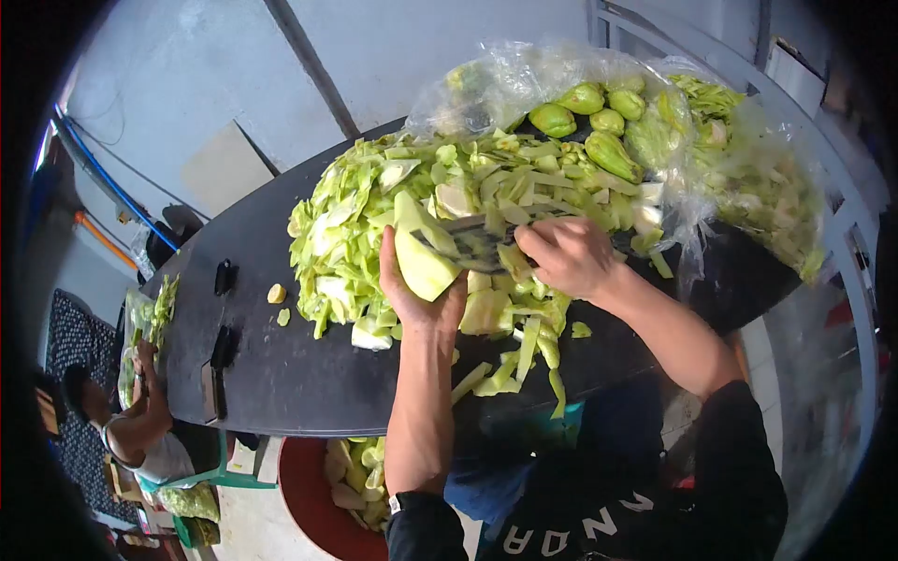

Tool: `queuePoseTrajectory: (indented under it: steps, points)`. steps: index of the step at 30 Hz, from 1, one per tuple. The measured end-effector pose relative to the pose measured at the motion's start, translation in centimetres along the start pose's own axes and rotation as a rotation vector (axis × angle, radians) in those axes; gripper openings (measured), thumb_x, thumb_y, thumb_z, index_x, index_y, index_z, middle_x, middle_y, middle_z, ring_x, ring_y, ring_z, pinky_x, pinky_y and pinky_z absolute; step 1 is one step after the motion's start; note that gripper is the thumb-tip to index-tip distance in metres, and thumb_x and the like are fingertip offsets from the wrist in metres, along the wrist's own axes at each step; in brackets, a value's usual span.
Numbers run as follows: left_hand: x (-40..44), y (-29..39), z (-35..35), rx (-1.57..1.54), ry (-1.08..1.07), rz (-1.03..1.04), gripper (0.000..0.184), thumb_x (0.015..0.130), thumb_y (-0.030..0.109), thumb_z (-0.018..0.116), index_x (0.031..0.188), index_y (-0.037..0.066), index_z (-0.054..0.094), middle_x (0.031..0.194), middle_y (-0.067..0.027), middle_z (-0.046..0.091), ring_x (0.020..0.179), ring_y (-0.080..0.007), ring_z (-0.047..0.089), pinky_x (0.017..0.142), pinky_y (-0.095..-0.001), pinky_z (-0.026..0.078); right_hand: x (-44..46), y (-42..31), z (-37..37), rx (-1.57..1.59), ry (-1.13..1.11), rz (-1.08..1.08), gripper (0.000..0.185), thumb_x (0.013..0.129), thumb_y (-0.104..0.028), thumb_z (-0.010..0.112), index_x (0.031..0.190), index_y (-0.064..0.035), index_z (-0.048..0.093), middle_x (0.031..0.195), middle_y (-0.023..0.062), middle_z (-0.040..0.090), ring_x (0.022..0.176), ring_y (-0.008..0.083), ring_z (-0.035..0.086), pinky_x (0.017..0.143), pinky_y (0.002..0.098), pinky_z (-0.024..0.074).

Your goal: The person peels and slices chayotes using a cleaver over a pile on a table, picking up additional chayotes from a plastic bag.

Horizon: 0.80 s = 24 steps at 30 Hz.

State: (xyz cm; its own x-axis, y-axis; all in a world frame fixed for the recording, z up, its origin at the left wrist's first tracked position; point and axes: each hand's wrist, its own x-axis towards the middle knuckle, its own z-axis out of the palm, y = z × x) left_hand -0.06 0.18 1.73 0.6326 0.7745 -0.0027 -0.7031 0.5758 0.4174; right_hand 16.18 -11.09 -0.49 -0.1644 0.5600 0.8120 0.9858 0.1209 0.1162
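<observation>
My left hand (423, 297) is wrapped round the lower end of a pale green peeled chayote (421, 252), held upright above the table. My right hand (572, 257) is closed on a knife (477, 241), its broad dark blade blurred and pointing left against the chayote's side. The handle is hidden in my fingers. Behind and under both hands spreads a large heap of green peelings (355, 220). Long strips of peel (528, 351) hang below the knife toward the table's near edge.
Whole green chayotes (613, 154) lie in clear plastic (524, 79) at the back. Below the near edge stands a red tub (309, 505) with peeled pieces. Dark objects (223, 348) rest on the black table (281, 374). Another person (140, 421) sits at the left end.
</observation>
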Motion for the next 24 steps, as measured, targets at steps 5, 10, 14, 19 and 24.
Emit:
queuePoseTrajectory:
  steps: [5,10,14,19,24]
  points:
    - [0.5,0.2,-2.1,0.041,-0.197,-0.045,0.045,0.096,0.045,0.05,0.121,0.008,0.061,0.112,-0.0091,0.066,0.099,-0.0243,0.063,0.092,-0.0414,0.049,0.3,0.4,0.3,0.142,0.038,0.002,0.017,0.071,-0.004,0.064,0.083,-0.0086,0.053,0.066,0.0042,0.058,0.058,0.0221,0.064,0.046,0.0353,0.0499]
    - [-0.5,0.1,0.0,0.083,-0.152,-0.036,0.048,0.096,0.046,0.047,0.125,0.01,0.058,0.113,-0.0094,0.066,0.102,-0.0286,0.064,0.089,-0.0509,0.05,0.2,0.1,-0.1,0.079,-0.018,0.093,0.014,0.074,-0.003,0.063,0.083,-0.0089,0.053,0.069,0.0051,0.062,0.061,0.0246,0.066,0.048,0.0369,0.0511]
    - [-0.6,-0.2,-1.2,0.156,-0.253,-0.104,0.049,0.095,0.047,0.047,0.125,0.009,0.057,0.111,-0.012,0.066,0.096,-0.0288,0.065,0.076,-0.0472,0.055,0.2,1.0,1.2,0.136,-0.07,0.166,0.014,0.079,-0.006,0.06,0.092,-0.0078,0.054,0.077,0.01,0.066,0.064,0.0295,0.067,0.05,0.0402,0.0513]
    - [0.4,-0.4,-1.5,0.102,-0.303,-0.137,0.052,0.096,0.047,0.046,0.129,0.007,0.054,0.108,-0.0162,0.064,0.092,-0.0301,0.066,0.065,-0.0424,0.058,0.6,3.1,1.7,0.03,-0.152,0.306,0.017,0.083,-0.008,0.059,0.099,-0.0076,0.054,0.08,0.013,0.067,0.066,0.0331,0.066,0.052,0.0442,0.0513]
    - [0.6,0.2,-0.9,-0.131,-0.067,-0.078,0.05,0.096,0.046,0.05,0.122,0.003,0.053,0.101,-0.0177,0.059,0.09,-0.0303,0.06,0.081,-0.0468,0.053,0.2,2.2,0.7,0.069,-0.111,0.287,0.026,0.073,-0.003,0.066,0.095,-0.006,0.054,0.075,0.0124,0.063,0.066,0.0339,0.063,0.053,0.0417,0.0493]
